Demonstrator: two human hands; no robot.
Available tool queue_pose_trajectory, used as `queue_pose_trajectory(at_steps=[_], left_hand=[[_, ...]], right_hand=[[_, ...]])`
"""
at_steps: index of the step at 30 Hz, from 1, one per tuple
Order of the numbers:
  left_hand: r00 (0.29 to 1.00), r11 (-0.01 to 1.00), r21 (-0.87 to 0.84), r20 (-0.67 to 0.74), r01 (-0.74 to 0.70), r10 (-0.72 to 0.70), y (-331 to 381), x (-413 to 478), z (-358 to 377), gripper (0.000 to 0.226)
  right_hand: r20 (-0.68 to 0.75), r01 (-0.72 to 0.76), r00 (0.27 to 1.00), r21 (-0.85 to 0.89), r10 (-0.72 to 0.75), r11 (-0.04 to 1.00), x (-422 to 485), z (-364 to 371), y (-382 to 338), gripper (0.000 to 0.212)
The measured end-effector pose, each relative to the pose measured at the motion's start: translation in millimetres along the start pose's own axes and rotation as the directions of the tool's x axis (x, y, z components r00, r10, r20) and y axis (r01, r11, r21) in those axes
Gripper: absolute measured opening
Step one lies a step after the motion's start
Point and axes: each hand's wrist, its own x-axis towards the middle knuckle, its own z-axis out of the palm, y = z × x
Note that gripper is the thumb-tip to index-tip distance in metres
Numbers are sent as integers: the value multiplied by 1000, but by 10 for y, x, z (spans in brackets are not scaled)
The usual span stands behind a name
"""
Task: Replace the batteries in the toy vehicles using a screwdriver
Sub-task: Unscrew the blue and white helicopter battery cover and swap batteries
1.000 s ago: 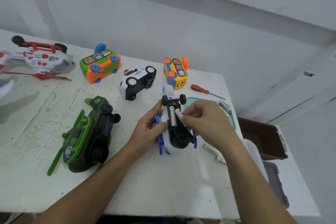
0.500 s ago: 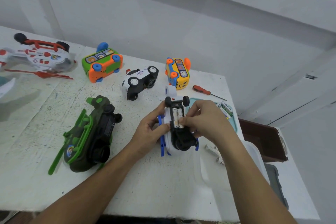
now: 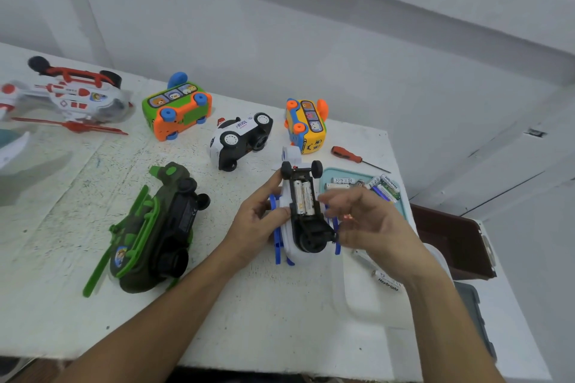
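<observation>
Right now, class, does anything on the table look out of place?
One battery lies loose on the table by the right forearm, outside the teal tray holding the other spares. The white toy in the left hand has its battery bay uncovered.

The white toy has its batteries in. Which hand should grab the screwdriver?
Probably the right hand. It looks free, hovering beside the white toy, and the red screwdriver lies on its side of the table. The left hand is busy gripping the toy to keep it steady.
</observation>
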Motion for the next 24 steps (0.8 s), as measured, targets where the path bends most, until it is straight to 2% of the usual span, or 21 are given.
queue_pose_trajectory(at_steps=[2,5,9,11,18,21,24], left_hand=[[1000,1000,0,-1,5,-5,-1,-2,12,62],[1000,1000,21,10,3,-3,-9,-12,19,61],[1000,1000,24,-2,-13,13,1,-14,25,60],[1000,999,27,-10,-21,22,-1,-5,26,60],[1000,999,52,-9,-11,12,-13,-12,33,59],[1000,998,64,-1,11,-11,-30,-11,31,58],[999,997,67,4,33,-34,-38,-15,24,57]], right_hand=[[48,53,998,-90,-49,995,-52,20,34,38],[-20,103,994,-132,-106,986,-20,104,28,27],[-56,120,989,-209,-135,971,77,164,-26,34],[-78,128,984,-314,-159,941,132,172,-30,39],[-130,169,946,-586,-297,793,283,204,-81,26],[-148,144,942,-632,-301,762,347,175,-48,17],[-130,127,956,-629,-265,767,406,159,-52,18]])
